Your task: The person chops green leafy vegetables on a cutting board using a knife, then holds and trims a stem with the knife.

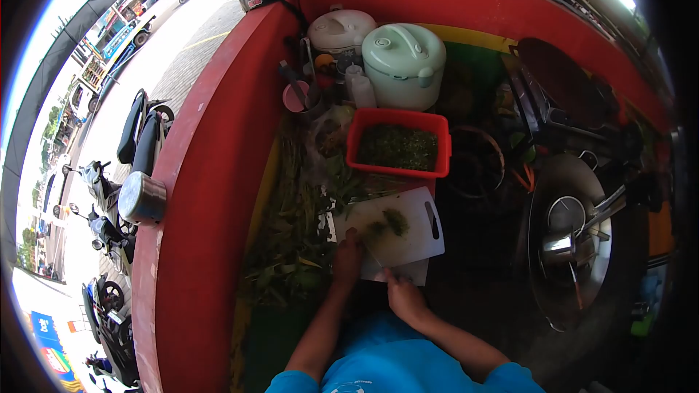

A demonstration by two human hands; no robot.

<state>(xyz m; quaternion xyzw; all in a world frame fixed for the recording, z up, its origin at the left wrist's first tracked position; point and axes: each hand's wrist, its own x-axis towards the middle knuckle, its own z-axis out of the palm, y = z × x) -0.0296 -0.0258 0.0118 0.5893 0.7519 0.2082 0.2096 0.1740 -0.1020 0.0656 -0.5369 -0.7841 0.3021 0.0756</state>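
Note:
A white cutting board with a dark handle slot lies in front of me, slightly tilted in view. Small heaps of chopped greens rest on its middle. My right hand is closed round the handle of a knife, whose thin blade points up and left across the board's near edge. At the board's left edge, close to the blade and the greens, is my left hand. Its fingers are bunched together, and what they hold is hidden. Beyond the board stands a red plastic tub containing chopped greens.
Leafy stalks lie left of the board, along a red wall. A pale green rice cooker and a white one stand behind. At right is a large wok with ladles. A metal pot sits on the wall.

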